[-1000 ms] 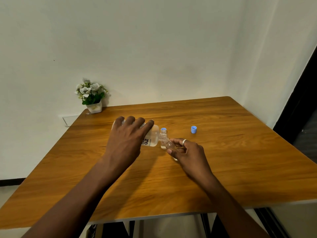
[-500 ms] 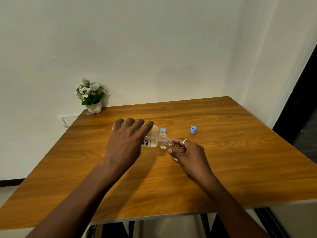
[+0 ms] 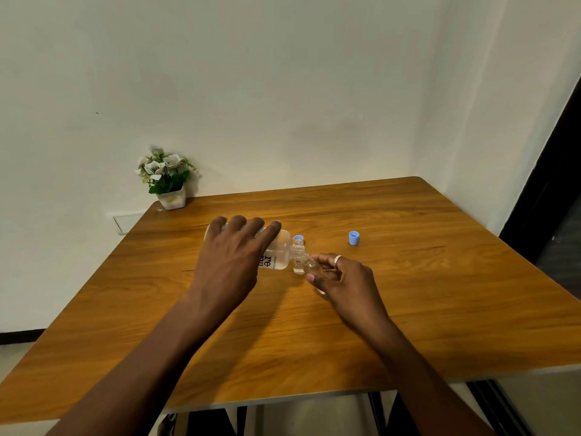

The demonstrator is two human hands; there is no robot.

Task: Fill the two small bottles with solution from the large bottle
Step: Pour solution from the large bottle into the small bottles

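My left hand (image 3: 232, 262) grips the large clear bottle (image 3: 278, 254), tipped on its side with its neck pointing right. Its mouth meets the mouth of a small clear bottle (image 3: 311, 265) that my right hand (image 3: 341, 280) holds tilted toward it. Most of that small bottle is hidden by my fingers. Just behind the two mouths stands a second small bottle (image 3: 299, 262), upright on the table, with a blue cap on top. A loose blue cap (image 3: 353, 238) lies on the wooden table (image 3: 424, 278) to the right.
A small potted plant with white flowers (image 3: 166, 177) stands at the table's back left corner against the white wall. A dark doorway lies to the right of the table.
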